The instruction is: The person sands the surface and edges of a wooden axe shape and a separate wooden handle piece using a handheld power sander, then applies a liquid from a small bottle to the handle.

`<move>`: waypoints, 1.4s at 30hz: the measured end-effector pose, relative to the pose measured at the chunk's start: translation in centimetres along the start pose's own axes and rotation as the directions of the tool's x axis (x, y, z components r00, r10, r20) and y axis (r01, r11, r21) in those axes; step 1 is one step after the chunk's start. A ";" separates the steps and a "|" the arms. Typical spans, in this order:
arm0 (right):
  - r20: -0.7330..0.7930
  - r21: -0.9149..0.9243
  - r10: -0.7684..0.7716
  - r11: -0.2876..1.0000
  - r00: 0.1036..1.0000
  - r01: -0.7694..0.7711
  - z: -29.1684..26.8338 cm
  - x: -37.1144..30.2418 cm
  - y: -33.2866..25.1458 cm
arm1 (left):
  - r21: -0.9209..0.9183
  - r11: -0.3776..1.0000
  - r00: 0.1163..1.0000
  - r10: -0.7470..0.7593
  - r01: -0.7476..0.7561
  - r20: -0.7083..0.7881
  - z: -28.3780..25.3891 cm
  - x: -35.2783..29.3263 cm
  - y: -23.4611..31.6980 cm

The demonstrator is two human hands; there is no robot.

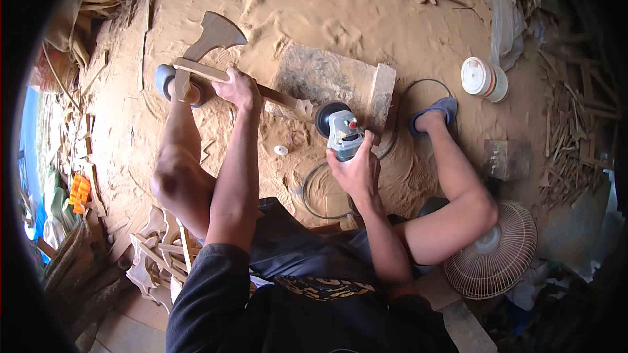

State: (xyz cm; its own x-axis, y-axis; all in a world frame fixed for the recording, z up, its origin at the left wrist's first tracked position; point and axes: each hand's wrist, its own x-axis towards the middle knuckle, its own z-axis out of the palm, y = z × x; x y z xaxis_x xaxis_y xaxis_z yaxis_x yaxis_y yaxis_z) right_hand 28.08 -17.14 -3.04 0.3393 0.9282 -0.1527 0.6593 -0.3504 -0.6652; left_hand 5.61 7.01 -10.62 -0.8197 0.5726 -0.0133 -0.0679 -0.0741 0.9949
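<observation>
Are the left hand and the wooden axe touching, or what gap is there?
Touching: the head view shows the left hand gripping the wooden axe by its handle.

A white tub (483, 80), heaped wood scraps (568, 140), a fan (496, 258) (round, wire-caged).

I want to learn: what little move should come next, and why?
Perhaps ease the black disc of the power tool slightly along the handle of the wooden axe: the right hand holds the tool with its disc at the handle's end, and the left hand grips it nearer the blade.
</observation>
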 end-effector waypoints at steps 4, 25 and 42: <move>0.053 -0.002 -0.004 1.000 0.999 0.004 -0.5 0.3 0.1 | -0.083 0.996 0.999 -0.035 0.037 0.024 0.5 -0.4 -0.3; -0.011 0.331 0.014 0.944 1.000 -0.010 -2.5 0.9 0.0 | -0.538 0.227 0.429 -0.857 0.811 0.284 -5.0 5.6 -9.9; 0.070 0.241 0.038 0.969 0.997 -0.054 -0.6 4.4 -4.6 | -0.594 0.199 0.450 -0.837 0.780 0.311 -5.7 5.2 -10.4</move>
State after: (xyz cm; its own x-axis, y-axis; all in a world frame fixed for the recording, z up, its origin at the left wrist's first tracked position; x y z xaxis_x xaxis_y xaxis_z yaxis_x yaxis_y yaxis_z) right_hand 27.00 -11.51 -0.21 0.3161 0.9208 -0.2287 0.4589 -0.3594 -0.8126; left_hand -1.18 6.14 -21.62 -0.1356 0.5737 -0.8077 -0.9903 -0.0533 0.1285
